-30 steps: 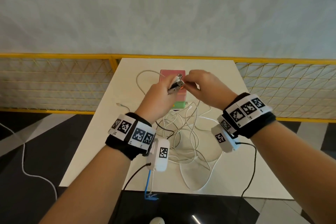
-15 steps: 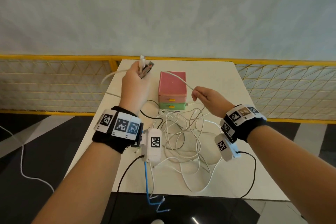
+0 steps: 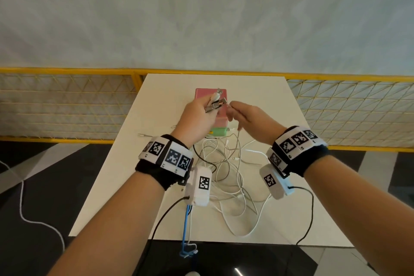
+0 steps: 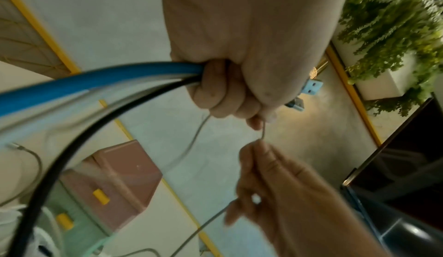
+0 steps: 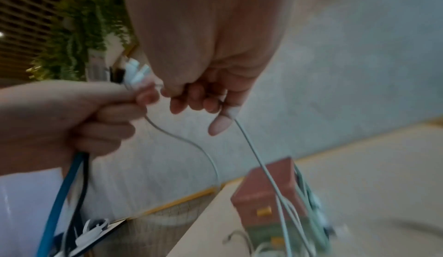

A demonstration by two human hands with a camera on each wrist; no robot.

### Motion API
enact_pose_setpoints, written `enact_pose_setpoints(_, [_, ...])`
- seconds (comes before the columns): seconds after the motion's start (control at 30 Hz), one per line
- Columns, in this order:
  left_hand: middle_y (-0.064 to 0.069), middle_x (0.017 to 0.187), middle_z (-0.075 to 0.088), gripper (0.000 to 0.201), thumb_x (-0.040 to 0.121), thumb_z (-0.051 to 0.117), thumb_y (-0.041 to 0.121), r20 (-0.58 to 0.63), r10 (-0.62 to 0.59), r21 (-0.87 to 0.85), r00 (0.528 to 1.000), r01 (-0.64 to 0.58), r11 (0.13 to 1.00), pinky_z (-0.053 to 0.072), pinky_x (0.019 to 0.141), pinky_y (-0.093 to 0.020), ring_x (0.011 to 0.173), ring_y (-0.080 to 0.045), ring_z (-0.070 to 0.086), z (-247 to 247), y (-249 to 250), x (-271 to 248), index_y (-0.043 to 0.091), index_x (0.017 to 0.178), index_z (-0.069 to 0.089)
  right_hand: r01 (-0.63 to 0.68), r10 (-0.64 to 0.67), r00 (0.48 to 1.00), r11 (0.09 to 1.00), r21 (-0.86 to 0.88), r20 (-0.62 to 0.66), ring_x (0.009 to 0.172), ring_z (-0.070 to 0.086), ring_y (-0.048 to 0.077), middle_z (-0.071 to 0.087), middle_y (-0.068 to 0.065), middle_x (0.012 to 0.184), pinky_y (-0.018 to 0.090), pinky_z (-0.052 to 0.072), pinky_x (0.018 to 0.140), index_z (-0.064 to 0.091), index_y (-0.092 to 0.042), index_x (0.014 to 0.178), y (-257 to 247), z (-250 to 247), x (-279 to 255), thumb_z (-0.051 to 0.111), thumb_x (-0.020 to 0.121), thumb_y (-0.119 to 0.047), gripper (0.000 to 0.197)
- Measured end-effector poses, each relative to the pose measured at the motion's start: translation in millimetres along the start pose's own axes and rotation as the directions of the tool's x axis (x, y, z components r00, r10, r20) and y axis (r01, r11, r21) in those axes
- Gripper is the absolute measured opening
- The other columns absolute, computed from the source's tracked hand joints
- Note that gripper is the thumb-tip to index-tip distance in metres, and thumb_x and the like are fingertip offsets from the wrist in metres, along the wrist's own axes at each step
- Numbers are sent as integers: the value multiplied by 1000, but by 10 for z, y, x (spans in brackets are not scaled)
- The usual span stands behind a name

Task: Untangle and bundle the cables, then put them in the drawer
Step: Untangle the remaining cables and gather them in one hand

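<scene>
Above the pink and green drawer box, my left hand grips a bunch of cable plug ends. In the left wrist view a blue cable and a black cable run out of its fist, and USB plugs stick out beyond. My right hand sits just right of it and pinches a thin white cable that runs down to the tangle of white cables on the table. The box's drawers look closed.
The white table stands against a yellow mesh railing. A loose cable end lies near the table's left edge. A white cord trails over the dark floor on the left. A black surface borders the near edge.
My left hand has swung back from the far left to above the box with the plug ends. My right hand has risen and now pinches the white cable close beside it.
</scene>
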State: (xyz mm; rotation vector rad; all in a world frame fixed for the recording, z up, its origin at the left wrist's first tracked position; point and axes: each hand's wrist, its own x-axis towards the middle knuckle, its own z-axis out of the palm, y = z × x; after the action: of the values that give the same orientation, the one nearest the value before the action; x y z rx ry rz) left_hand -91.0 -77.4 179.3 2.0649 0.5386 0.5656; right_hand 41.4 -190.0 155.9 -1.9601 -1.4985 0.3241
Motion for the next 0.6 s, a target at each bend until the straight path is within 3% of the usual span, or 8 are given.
enact_pose_setpoints(0.1, [2, 72, 58, 29, 99, 52, 22, -188, 22, -97, 982, -41, 994, 33, 46, -14, 49, -2, 42, -100, 68, 28, 29, 71, 54, -99, 99, 995, 989, 110, 8, 67, 56, 17, 50, -7, 74, 27, 51, 67, 44, -25, 76, 174, 206, -147, 31, 102, -26, 30])
enact_pose_setpoints(0.27, [11, 52, 40, 33, 99, 50, 16, -350, -40, -190, 936, -29, 981, 26, 42, -17, 37, -1, 33, -252, 30, 57, 31, 70, 54, -175, 170, 984, 979, 104, 50, 70, 56, 13, 52, -10, 73, 37, 50, 80, 45, -30, 73, 351, 369, -254, 32, 102, -32, 32])
enact_pose_setpoints(0.33, [13, 61, 45, 21, 99, 50, 15, -376, -43, -166, 926, -22, 986, 30, 46, -14, 47, 0, 42, -270, 13, 70, 26, 84, 61, -181, 177, 983, 980, 88, 44, 74, 58, 18, 57, -1, 76, 39, 50, 83, 48, -27, 75, 339, 347, -219, 32, 101, -36, 32])
enact_pose_setpoints(0.37, [15, 69, 50, 15, 98, 51, 15, -372, -30, -139, 928, -24, 990, 33, 49, -12, 56, -1, 47, -281, 22, 61, 23, 101, 63, -169, 166, 985, 982, 85, 44, 76, 58, 24, 58, 8, 79, 42, 51, 83, 48, -26, 77, 330, 328, -194, 31, 101, -36, 31])
enact_pose_setpoints(0.43, [17, 85, 55, 37, 98, 52, 12, -273, 40, -26, 961, -49, 998, 40, 53, -9, 66, -3, 55, -260, 15, 43, 24, 132, 50, -116, 114, 993, 992, 53, 42, 78, 57, 33, 58, 19, 83, 47, 51, 80, 48, -28, 78, 249, 265, -141, 31, 101, -36, 30])
enact_pose_setpoints(0.47, [13, 90, 59, 44, 97, 52, 12, -155, 73, 65, 985, -63, 996, 44, 55, -10, 68, -4, 58, -223, 10, 31, 26, 138, 45, -88, 87, 996, 996, 33, 37, 76, 57, 31, 58, 19, 80, 45, 51, 77, 48, -29, 77, 189, 222, -111, 32, 101, -35, 30])
enact_pose_setpoints(0.53, [1, 99, 68, 36, 96, 53, 13, 61, 54, 233, 997, -67, 970, 50, 64, -19, 78, -14, 64, -137, -10, 23, 25, 130, 53, -5, 5, 1000, 1000, 17, -7, 70, 55, 14, 57, 6, 72, 28, 47, 71, 52, -25, 79, 63, 117, -43, 35, 102, -27, 28])
enact_pose_setpoints(0.6, [-4, 101, 69, 29, 95, 53, 11, 102, 1, 230, 995, -24, 973, 46, 61, -15, 77, -16, 61, -93, -50, 20, 21, 120, 62, 97, -97, 993, 995, -11, -68, 66, 48, 2, 54, -9, 72, 16, 37, 66, 59, -16, 85, -26, 9, 38, 40, 101, -22, 25])
